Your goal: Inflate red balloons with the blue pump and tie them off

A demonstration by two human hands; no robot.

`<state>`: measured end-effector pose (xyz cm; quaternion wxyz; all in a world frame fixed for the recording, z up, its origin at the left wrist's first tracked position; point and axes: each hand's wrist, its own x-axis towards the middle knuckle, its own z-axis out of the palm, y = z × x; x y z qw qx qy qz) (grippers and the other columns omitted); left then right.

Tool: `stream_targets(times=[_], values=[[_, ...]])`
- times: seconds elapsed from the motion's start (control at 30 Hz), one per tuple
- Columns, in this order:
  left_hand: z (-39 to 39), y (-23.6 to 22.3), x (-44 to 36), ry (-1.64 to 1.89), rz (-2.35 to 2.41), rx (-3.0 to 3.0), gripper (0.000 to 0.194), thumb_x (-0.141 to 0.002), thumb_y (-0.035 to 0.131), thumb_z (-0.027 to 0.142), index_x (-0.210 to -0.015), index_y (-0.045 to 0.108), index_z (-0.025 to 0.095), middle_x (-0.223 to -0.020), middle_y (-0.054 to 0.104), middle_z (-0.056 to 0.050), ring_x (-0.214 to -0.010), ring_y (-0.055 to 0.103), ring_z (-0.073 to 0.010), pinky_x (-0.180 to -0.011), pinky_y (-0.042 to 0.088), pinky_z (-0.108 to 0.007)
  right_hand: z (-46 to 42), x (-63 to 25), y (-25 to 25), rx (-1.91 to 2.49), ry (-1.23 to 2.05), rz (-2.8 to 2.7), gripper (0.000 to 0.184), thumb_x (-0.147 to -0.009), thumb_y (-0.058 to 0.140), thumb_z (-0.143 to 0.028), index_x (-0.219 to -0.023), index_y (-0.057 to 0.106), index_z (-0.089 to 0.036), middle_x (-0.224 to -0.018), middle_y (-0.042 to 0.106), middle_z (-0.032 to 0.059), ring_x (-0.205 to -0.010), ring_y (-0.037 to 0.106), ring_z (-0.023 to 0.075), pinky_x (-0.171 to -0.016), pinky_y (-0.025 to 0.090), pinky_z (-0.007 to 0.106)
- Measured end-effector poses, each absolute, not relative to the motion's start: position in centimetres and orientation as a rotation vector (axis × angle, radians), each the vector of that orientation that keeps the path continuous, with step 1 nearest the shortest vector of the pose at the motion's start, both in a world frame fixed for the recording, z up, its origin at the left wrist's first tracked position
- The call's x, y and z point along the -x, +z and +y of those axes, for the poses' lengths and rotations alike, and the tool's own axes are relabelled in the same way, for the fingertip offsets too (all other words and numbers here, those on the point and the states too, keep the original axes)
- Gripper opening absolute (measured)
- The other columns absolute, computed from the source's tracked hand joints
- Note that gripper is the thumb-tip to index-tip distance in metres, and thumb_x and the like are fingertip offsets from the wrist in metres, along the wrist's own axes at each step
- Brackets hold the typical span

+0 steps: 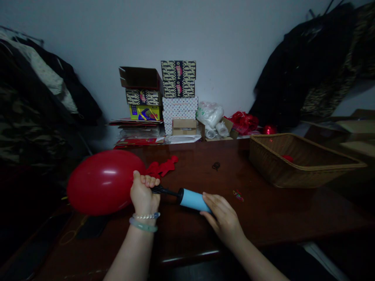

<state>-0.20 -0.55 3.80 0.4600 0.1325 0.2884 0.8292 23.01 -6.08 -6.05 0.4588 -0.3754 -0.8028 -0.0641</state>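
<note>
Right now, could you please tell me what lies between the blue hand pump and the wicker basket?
A small multicoloured item on the table lies between the hand pump and wicker basket, in the head view.

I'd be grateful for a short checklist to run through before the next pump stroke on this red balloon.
1. Left hand closed around the neck of the red latex balloon: ok.
2. Black pump nozzle running into that fist: ok.
3. Balloon neck seated on the nozzle: cannot tell, the fingers hide it.
4. Right hand on the light-blue plastic pump barrel: ok.
5. Pump's far end and plunger: cannot tell, hidden by the right hand.
6. Woven wicker basket upright on the dark wooden table: ok.
</note>
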Motion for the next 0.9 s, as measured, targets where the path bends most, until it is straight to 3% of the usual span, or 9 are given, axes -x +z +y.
stream_targets(times=[0.4, 0.9], values=[[-0.9, 3.2, -2.9, 2.004, 0.710, -0.391, 0.048, -0.090, 0.055, 0.038, -0.052, 0.032, 0.019, -0.040, 0.029, 0.007, -0.035, 0.027, -0.0064, -0.039, 0.027, -0.021, -6.0, -22.6, -5.9, 0.908, -0.136, -1.969, 0.052, -0.087, 0.064, -0.019, -0.137, 0.049, -0.019, -0.122, 0.066, 0.0136, -0.108, 0.064, 0.0253, -0.092, 0.056, 0.043], [-0.5, 4.6, 3.4, 2.132, 0.708, -0.375, 0.048, -0.085, 0.059, 0.038, -0.057, 0.025, 0.020, -0.042, 0.025, 0.010, -0.035, 0.027, -0.0049, -0.040, 0.029, -0.020, -4.7, -24.6, -5.6, 0.940, -0.129, -2.021, 0.053, -0.089, 0.062, -0.021, -0.140, 0.046, -0.024, -0.127, 0.064, 0.0102, -0.114, 0.061, 0.0243, -0.097, 0.054, 0.043]])
